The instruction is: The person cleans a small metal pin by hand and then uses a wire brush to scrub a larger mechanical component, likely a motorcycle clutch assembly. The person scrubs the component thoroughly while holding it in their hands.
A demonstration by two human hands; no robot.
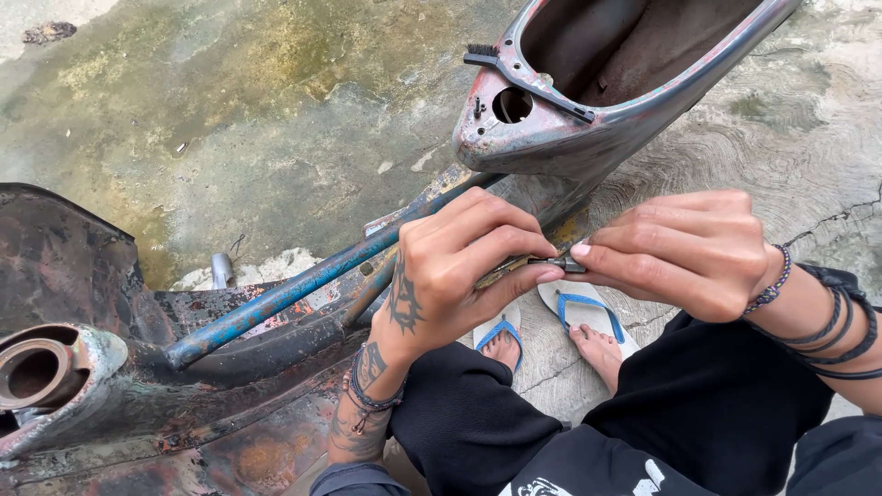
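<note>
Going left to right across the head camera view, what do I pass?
Rusty round opening → blue bar → left hand → small metal part → right hand → black wristbands.

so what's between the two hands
In the head view, a small metal part bridges the left hand and right hand, pinched by both hands' fingertips.

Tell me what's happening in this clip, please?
A person crouches on a concrete floor beside a rusty, stripped scooter frame. Both hands meet in front of them: the left hand and right hand pinch a small thin metal part between the fingertips, just above their feet in blue flip-flops. A small brush rests on the rim of the frame's raised rear shell.
</note>
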